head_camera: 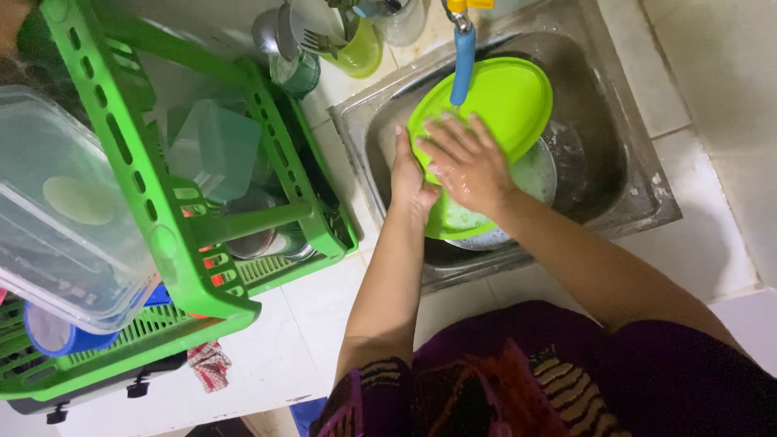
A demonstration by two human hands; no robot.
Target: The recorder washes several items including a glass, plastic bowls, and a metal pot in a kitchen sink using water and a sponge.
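The left hand (407,180) gripped the edge of a lime green plate (503,101); the right hand (467,164), fingers spread, pressed flat on it. A clear plastic container (61,214) sat far left.

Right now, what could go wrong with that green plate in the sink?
The green plate looks wet, so it might slip from the left hand gripping its edge while the right hand rubs it. It could knock the blue tap just above. Water may splash over the sink rim.

No packages, labels, signs or screens in view
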